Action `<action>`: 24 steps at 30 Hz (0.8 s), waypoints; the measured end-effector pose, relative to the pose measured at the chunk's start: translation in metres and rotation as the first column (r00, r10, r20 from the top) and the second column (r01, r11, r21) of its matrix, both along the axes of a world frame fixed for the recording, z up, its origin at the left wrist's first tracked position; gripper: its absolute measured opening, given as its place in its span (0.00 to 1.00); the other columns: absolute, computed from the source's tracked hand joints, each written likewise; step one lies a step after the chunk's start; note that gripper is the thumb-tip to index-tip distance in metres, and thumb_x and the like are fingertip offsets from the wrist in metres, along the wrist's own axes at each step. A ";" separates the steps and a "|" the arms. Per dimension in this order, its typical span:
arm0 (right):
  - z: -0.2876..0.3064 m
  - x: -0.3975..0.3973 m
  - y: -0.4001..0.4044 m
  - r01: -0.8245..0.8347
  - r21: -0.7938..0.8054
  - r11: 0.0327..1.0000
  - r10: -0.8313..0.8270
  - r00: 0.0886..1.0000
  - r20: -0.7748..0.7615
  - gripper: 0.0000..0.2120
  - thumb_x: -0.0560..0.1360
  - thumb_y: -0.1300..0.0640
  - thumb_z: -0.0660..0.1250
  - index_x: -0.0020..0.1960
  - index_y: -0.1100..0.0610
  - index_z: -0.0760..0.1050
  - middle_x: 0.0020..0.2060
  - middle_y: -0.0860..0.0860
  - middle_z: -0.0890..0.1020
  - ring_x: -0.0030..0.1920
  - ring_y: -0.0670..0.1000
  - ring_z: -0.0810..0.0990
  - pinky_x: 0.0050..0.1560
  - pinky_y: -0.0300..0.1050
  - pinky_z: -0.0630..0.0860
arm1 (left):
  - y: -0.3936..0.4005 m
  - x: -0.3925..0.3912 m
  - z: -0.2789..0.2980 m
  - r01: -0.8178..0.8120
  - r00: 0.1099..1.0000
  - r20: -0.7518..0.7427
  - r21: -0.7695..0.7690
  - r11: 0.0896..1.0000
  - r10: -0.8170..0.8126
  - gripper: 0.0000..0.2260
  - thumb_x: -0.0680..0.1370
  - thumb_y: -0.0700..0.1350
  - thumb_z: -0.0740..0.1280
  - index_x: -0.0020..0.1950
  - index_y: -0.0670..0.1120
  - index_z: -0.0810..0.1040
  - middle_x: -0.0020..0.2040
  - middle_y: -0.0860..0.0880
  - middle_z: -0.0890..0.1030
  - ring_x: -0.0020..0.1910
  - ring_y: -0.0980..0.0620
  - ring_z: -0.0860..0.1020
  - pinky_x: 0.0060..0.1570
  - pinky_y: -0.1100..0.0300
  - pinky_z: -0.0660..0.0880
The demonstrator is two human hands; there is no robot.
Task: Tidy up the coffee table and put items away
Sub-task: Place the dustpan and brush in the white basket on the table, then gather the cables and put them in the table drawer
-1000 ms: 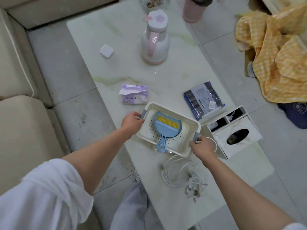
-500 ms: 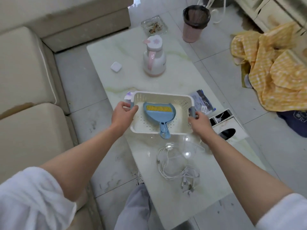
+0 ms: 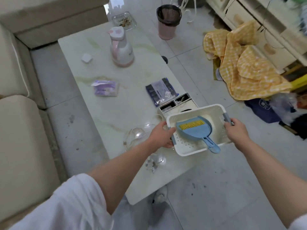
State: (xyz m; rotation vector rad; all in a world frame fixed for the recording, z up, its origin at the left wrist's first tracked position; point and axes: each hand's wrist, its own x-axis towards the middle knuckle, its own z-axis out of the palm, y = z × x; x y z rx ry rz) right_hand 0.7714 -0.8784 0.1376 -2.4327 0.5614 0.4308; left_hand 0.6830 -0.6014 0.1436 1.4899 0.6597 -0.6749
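Note:
A white perforated basket (image 3: 214, 113) hangs in the air over the coffee table's near right edge, tilted. A blue dustpan with a yellow comb (image 3: 193, 129) lies inside it, its handle sticking over the near rim. My left hand (image 3: 162, 136) grips the basket's left grey handle. My right hand (image 3: 236, 130) grips its right grey handle. On the marble coffee table (image 3: 106, 113) lie a purple wipes pack (image 3: 105, 88), a dark blue packet (image 3: 160, 91), a white tissue box (image 3: 176, 103), tangled white cables (image 3: 141, 138), a small white square (image 3: 86, 58) and a pink-white kettle (image 3: 121, 47).
A beige sofa (image 3: 18, 122) runs along the left. A glass ashtray (image 3: 124, 21) sits at the table's far end. On the floor to the right are a pink bin (image 3: 167, 22), a yellow checked cloth (image 3: 242, 67) and dark bags (image 3: 264, 108). A cream cabinet (image 3: 265, 22) stands at far right.
Both hands lifted the basket off the table and carried it to the right, past the table's edge. The wipes pack and the blue packet are uncovered again.

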 end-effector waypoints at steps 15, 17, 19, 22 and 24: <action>-0.108 -0.014 -0.039 0.013 0.062 0.998 -0.006 0.993 -0.114 0.16 0.80 0.56 0.60 0.66 0.54 0.76 0.59 0.57 0.81 0.53 0.58 0.77 0.56 0.56 0.76 | -0.055 -0.036 -0.102 0.192 0.949 -0.257 0.012 0.981 -0.183 0.04 0.81 0.40 0.64 0.47 0.46 0.71 0.53 0.42 0.81 0.42 0.50 0.81 0.45 0.56 0.83; -0.115 -0.005 -0.034 0.038 0.091 0.995 -0.027 0.992 -0.120 0.17 0.80 0.55 0.59 0.67 0.54 0.75 0.61 0.56 0.80 0.57 0.59 0.78 0.58 0.56 0.76 | -0.057 -0.035 -0.110 0.171 0.952 -0.256 -0.002 0.985 -0.166 0.04 0.81 0.41 0.65 0.54 0.46 0.71 0.53 0.44 0.81 0.43 0.50 0.81 0.46 0.56 0.83; -0.119 -0.002 -0.030 0.034 0.114 0.993 -0.017 0.989 -0.144 0.19 0.80 0.54 0.59 0.70 0.54 0.73 0.64 0.56 0.78 0.61 0.59 0.77 0.60 0.56 0.75 | -0.059 -0.034 -0.111 0.185 0.947 -0.262 -0.032 0.982 -0.187 0.09 0.81 0.42 0.65 0.60 0.46 0.70 0.55 0.43 0.80 0.47 0.49 0.81 0.50 0.53 0.82; -0.119 -0.006 -0.026 0.054 0.105 0.993 -0.037 0.987 -0.159 0.22 0.80 0.53 0.60 0.74 0.54 0.68 0.70 0.56 0.74 0.67 0.60 0.74 0.62 0.55 0.72 | -0.057 -0.036 -0.108 0.234 0.936 -0.272 -0.002 0.972 -0.226 0.15 0.81 0.45 0.64 0.68 0.44 0.70 0.58 0.44 0.78 0.51 0.47 0.80 0.54 0.51 0.81; -0.110 -0.010 -0.021 0.108 0.072 0.992 -0.099 0.988 -0.116 0.23 0.80 0.52 0.60 0.74 0.54 0.66 0.71 0.57 0.72 0.68 0.60 0.72 0.62 0.55 0.71 | -0.048 -0.036 -0.102 0.265 0.924 -0.299 0.052 0.963 -0.239 0.22 0.82 0.46 0.63 0.74 0.40 0.64 0.57 0.43 0.77 0.51 0.47 0.80 0.51 0.54 0.81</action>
